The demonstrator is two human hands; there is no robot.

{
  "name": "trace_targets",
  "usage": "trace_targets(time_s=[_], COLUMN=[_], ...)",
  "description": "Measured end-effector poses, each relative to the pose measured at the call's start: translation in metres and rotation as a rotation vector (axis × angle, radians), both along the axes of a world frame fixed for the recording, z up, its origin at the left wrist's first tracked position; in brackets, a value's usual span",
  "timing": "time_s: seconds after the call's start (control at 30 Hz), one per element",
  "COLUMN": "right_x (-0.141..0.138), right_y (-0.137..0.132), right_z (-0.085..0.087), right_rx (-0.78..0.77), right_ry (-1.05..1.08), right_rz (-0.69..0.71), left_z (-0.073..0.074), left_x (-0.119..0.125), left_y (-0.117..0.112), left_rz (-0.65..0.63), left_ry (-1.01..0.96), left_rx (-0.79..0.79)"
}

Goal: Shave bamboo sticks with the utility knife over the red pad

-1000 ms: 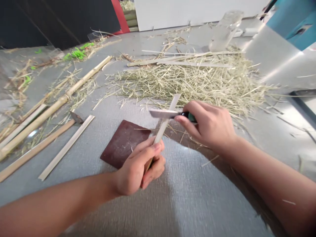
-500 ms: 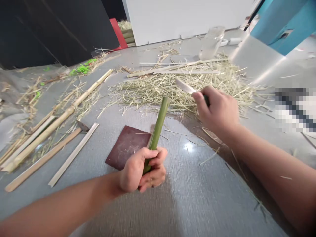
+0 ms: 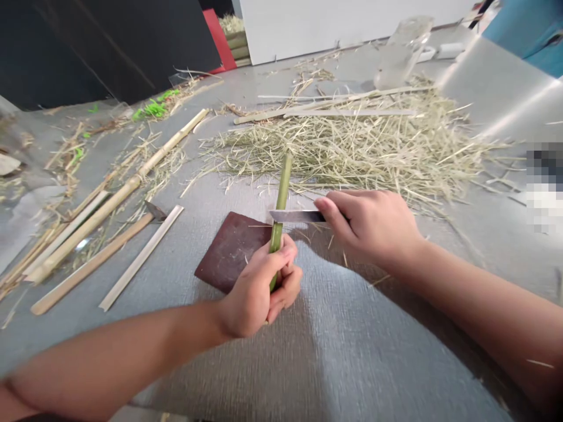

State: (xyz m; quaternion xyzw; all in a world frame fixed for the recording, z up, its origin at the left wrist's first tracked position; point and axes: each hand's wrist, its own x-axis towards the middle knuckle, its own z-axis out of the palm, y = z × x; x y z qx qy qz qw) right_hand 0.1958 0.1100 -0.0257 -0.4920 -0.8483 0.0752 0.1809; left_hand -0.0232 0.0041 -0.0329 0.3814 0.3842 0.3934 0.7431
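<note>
My left hand (image 3: 264, 281) is wrapped round the lower part of a green bamboo stick (image 3: 284, 181), which points away from me and tilts slightly to the right. In my right hand (image 3: 373, 225) is a knife (image 3: 299, 216) with a dark handle, mostly hidden by the fingers. Its blade lies across the stick, just above my left hand. A brown square of sandpaper (image 3: 231, 252) rests on the table partly behind my left hand. Beyond the stick's far end spreads a heap of pale green shavings (image 3: 352, 146).
To the left lie a pale bamboo pole (image 3: 132, 184), a wooden-handled hammer-like tool (image 3: 97, 264) and a flat pale strip (image 3: 143, 258). Thin strips (image 3: 347, 112) cross the shavings. A clear plastic container (image 3: 402, 53) stands at the back right, before a white panel (image 3: 308, 26).
My right hand has brought the knife back toward me, from over the shavings onto the stick. My left hand keeps its hold, and the view has shifted slightly.
</note>
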Motion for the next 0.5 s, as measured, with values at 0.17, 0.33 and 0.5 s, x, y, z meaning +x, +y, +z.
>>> trace_targets(time_s=[0.17, 0.33, 0.5], right_x=[-0.010, -0.014, -0.001], right_y=[-0.013, -0.021, 0.000], right_z=[0.006, 0.007, 0.005], right_rx=[-0.035, -0.031, 0.021], right_ry=[-0.016, -0.014, 0.025], right_rz=[0.004, -0.002, -0.128], left_z=[0.001, -0.001, 0.000], left_x=[0.005, 0.009, 0.009], left_y=[-0.002, -0.008, -0.009], left_rz=[0.020, 0.085, 0.027], left_ry=[0.031, -0.012, 0.052], left_rx=[-0.065, -0.118, -0.064])
